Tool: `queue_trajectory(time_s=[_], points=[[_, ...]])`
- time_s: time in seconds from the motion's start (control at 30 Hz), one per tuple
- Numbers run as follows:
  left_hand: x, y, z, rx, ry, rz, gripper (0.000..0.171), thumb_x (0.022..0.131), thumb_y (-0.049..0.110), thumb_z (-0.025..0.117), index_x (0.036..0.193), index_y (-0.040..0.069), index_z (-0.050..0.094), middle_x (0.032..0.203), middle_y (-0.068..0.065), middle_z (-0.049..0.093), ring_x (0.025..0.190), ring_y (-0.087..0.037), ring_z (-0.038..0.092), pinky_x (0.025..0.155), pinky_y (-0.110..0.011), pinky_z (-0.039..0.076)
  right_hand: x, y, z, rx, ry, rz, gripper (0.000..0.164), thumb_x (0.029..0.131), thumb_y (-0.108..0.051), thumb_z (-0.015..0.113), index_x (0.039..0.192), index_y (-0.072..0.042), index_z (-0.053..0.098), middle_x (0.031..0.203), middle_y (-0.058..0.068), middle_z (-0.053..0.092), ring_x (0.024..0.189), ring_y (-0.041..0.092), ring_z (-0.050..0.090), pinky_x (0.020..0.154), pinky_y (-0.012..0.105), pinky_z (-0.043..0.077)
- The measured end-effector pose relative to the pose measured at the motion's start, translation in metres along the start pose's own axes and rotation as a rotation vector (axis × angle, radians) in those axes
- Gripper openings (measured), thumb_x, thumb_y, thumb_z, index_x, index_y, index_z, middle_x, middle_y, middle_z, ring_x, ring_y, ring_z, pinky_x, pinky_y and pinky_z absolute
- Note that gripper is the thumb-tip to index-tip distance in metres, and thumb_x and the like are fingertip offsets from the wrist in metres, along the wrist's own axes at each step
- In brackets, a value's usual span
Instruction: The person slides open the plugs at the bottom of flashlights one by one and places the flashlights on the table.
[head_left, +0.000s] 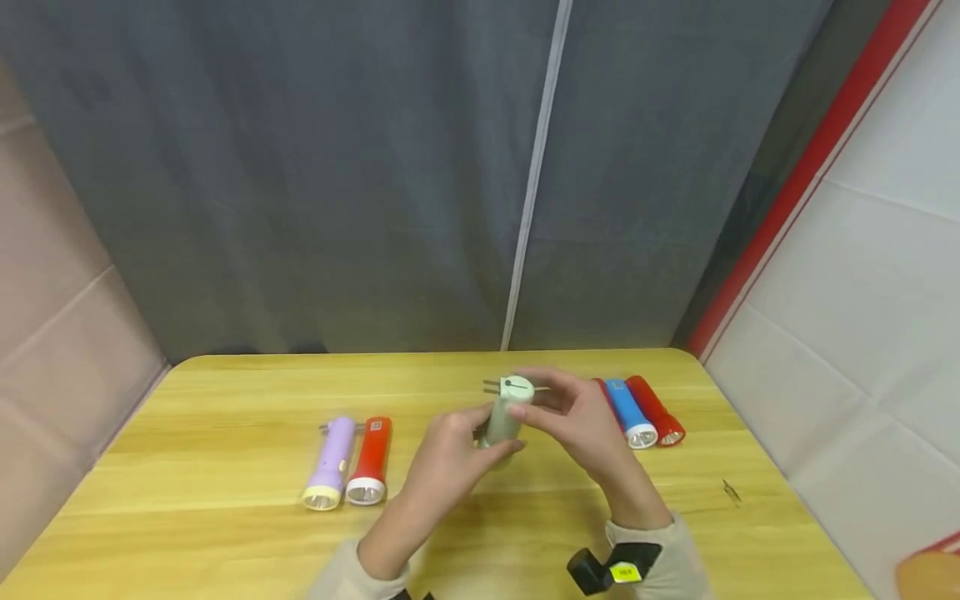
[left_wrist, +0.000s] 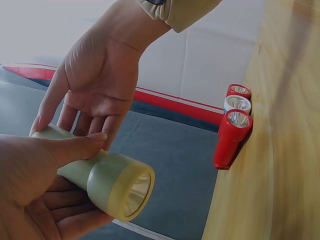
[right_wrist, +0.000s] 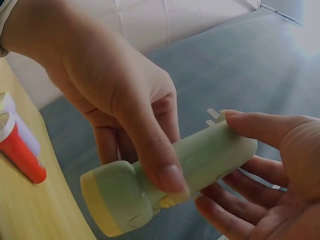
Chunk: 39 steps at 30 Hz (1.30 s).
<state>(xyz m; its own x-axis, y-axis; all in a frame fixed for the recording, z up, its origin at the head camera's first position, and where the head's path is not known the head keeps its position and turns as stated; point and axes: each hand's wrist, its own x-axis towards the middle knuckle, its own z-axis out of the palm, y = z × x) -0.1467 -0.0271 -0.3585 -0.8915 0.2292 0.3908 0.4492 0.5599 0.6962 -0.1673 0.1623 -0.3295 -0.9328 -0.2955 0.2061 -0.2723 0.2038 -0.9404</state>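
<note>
A pale green flashlight (head_left: pixel 504 417) with a yellow rim is held above the table between both hands. My left hand (head_left: pixel 450 458) grips its body near the lamp head, thumb across the barrel, as the left wrist view shows. At the tail end is my right hand (head_left: pixel 588 421), with its thumb (right_wrist: pixel 250 121) on the tail and its curled fingers below the barrel. Metal plug prongs (right_wrist: pixel 212 116) stick out of the tail. The lens (left_wrist: pixel 136 195) faces downward.
On the table's left lie a purple flashlight (head_left: pixel 332 458) with prongs out and a red flashlight (head_left: pixel 372 454) with a white rim. A blue flashlight (head_left: pixel 628 410) and two red ones, including one (head_left: pixel 654 408) outermost, lie at the right. A dark curtain (head_left: pixel 300 183) hangs behind.
</note>
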Motion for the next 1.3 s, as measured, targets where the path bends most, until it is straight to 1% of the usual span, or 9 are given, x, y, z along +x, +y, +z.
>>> queue_trajectory(time_s=[0.17, 0.27, 0.4, 0.6, 0.7, 0.87, 0.93, 1.1, 1.3], points=[[-0.005, -0.004, 0.000, 0.015, 0.000, -0.038, 0.033, 0.083, 0.030, 0.084, 0.106, 0.009, 0.075, 0.095, -0.005, 0.078, 0.074, -0.008, 0.063, 0.065, -0.018, 0.054, 0.003, 0.004, 0.007, -0.046, 0.038, -0.021, 0.035, 0.089, -0.022, 0.079, 0.122, -0.016, 0.069, 0.123, 0.008, 0.071, 0.106, 0.026, 0.073, 0.096, 0.042, 0.058], [-0.008, -0.007, -0.001, 0.002, -0.011, -0.054, 0.035, 0.084, 0.031, 0.083, 0.110, 0.009, 0.074, 0.101, -0.006, 0.078, 0.081, -0.012, 0.069, 0.071, -0.026, 0.060, 0.005, 0.006, 0.011, -0.065, 0.064, -0.010, 0.034, 0.089, -0.022, 0.079, 0.121, -0.016, 0.071, 0.122, 0.007, 0.072, 0.107, 0.027, 0.073, 0.097, 0.045, 0.058], [-0.014, -0.011, -0.005, 0.005, -0.017, -0.080, 0.046, 0.085, 0.033, 0.082, 0.123, 0.010, 0.071, 0.113, -0.005, 0.077, 0.097, -0.017, 0.073, 0.083, -0.035, 0.062, 0.009, 0.009, 0.016, -0.051, 0.076, 0.019, 0.034, 0.090, -0.024, 0.077, 0.122, -0.013, 0.070, 0.125, 0.009, 0.070, 0.109, 0.028, 0.073, 0.096, 0.043, 0.058], [-0.025, -0.016, -0.010, 0.061, -0.025, -0.095, 0.054, 0.082, 0.030, 0.085, 0.127, 0.008, 0.068, 0.117, -0.007, 0.075, 0.102, -0.019, 0.072, 0.085, -0.031, 0.061, 0.014, 0.018, 0.019, 0.012, 0.098, 0.084, 0.035, 0.091, -0.026, 0.076, 0.124, -0.013, 0.069, 0.127, 0.009, 0.069, 0.109, 0.027, 0.073, 0.090, 0.037, 0.061], [-0.034, -0.017, -0.011, 0.121, -0.005, -0.065, 0.052, 0.079, 0.028, 0.087, 0.125, 0.009, 0.070, 0.116, -0.007, 0.075, 0.102, -0.020, 0.072, 0.084, -0.032, 0.062, 0.017, 0.024, 0.022, 0.040, 0.107, 0.098, 0.035, 0.092, -0.025, 0.076, 0.123, -0.010, 0.069, 0.126, 0.012, 0.069, 0.106, 0.027, 0.073, 0.086, 0.038, 0.062], [-0.047, -0.019, -0.009, 0.269, 0.074, 0.053, 0.052, 0.072, 0.020, 0.091, 0.120, 0.010, 0.072, 0.112, -0.006, 0.076, 0.097, -0.020, 0.074, 0.082, -0.033, 0.062, 0.024, 0.034, 0.029, 0.086, 0.101, 0.140, 0.036, 0.092, -0.023, 0.075, 0.121, -0.004, 0.069, 0.126, 0.016, 0.069, 0.103, 0.025, 0.070, 0.082, 0.041, 0.063], [-0.050, -0.021, -0.009, 0.303, 0.086, 0.076, 0.053, 0.070, 0.017, 0.091, 0.119, 0.009, 0.072, 0.112, -0.006, 0.076, 0.096, -0.020, 0.075, 0.081, -0.032, 0.062, 0.027, 0.037, 0.033, 0.103, 0.102, 0.171, 0.034, 0.092, -0.022, 0.075, 0.121, -0.003, 0.070, 0.125, 0.016, 0.069, 0.103, 0.025, 0.070, 0.081, 0.043, 0.063], [-0.054, -0.025, -0.011, 0.356, 0.074, 0.089, 0.054, 0.069, 0.015, 0.092, 0.118, 0.007, 0.071, 0.112, -0.006, 0.075, 0.097, -0.020, 0.074, 0.081, -0.031, 0.062, 0.034, 0.046, 0.042, 0.133, 0.088, 0.240, 0.037, 0.093, -0.024, 0.074, 0.122, -0.002, 0.069, 0.125, 0.017, 0.069, 0.099, 0.022, 0.068, 0.080, 0.044, 0.063], [-0.059, -0.031, -0.013, 0.409, 0.064, 0.140, 0.045, 0.069, 0.013, 0.091, 0.110, 0.007, 0.073, 0.104, -0.004, 0.074, 0.089, -0.017, 0.073, 0.076, -0.029, 0.062, 0.039, 0.054, 0.054, 0.154, 0.052, 0.279, 0.041, 0.093, -0.027, 0.074, 0.123, 0.000, 0.068, 0.122, 0.019, 0.069, 0.097, 0.020, 0.068, 0.079, 0.043, 0.063]])
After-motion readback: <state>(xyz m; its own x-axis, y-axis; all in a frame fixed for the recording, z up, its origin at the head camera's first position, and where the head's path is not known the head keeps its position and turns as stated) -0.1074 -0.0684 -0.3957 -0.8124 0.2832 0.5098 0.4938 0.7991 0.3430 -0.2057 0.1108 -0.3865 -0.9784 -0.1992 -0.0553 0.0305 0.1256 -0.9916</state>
